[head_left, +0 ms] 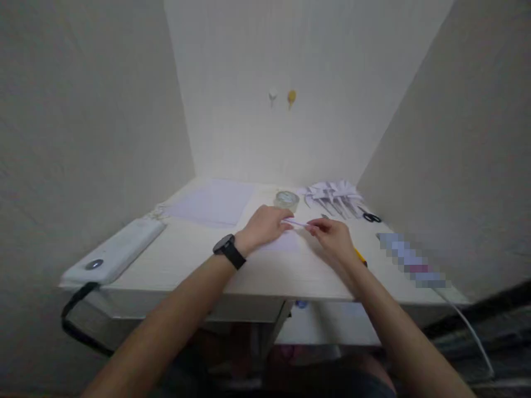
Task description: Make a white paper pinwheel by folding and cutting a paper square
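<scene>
Between my two hands stretches a thin, pale lilac paper strip (pixel 296 222), narrow and seemingly folded or rolled. My left hand (pixel 269 225), with a black watch on the wrist, pinches its left end. The fingertips of my right hand (pixel 329 235) close on its right end. Beneath my left hand a small sheet of pale paper (pixel 282 242) lies on the white desk (pixel 182 260). A yellow-handled tool (pixel 360 256) is partly hidden behind my right wrist. Just beyond my hands sits a roll of clear tape (pixel 286 199).
Large pale sheets (pixel 215 202) lie at the back left. Several folded paper pieces (pixel 334 196) are heaped at the back right, near black-handled scissors (pixel 371 217). A white device (pixel 116 249) with a black strap stands left; a blurred-out phone-like slab (pixel 409 260) with a cable lies right.
</scene>
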{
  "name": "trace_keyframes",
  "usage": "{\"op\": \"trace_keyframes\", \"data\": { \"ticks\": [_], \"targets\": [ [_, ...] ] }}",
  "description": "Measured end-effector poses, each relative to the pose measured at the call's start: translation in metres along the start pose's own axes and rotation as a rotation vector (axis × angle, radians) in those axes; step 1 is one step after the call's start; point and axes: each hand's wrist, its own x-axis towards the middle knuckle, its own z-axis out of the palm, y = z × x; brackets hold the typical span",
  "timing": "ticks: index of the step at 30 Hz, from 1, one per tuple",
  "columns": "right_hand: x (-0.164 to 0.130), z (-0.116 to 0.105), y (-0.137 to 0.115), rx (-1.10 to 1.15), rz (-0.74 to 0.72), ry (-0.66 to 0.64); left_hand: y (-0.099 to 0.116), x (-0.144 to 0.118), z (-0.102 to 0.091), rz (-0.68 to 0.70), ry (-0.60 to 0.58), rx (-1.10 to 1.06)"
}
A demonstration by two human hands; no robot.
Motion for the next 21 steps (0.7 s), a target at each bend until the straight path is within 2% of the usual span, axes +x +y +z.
{"op": "trace_keyframes", "data": {
  "ticks": [4, 8, 14, 21],
  "targets": [
    [0.003, 0.015, -0.014, 0.094, -0.04, 0.156, -0.004, 0.004, 0.002, 0.075, 0.045, -0.03],
    [-0.001, 0.017, -0.028, 0.208, -0.086, 0.277, -0.004, 0.005, 0.002, 0.061, 0.142, -0.093],
    [-0.009, 0.005, -0.054, 0.191, -0.335, 0.313, 0.007, 0.002, 0.003, 0.115, 0.255, -0.122],
    [-0.012, -0.006, -0.062, 0.125, -0.425, 0.287, 0.02, 0.001, 0.006, 0.226, 0.399, -0.193]
  ]
}}
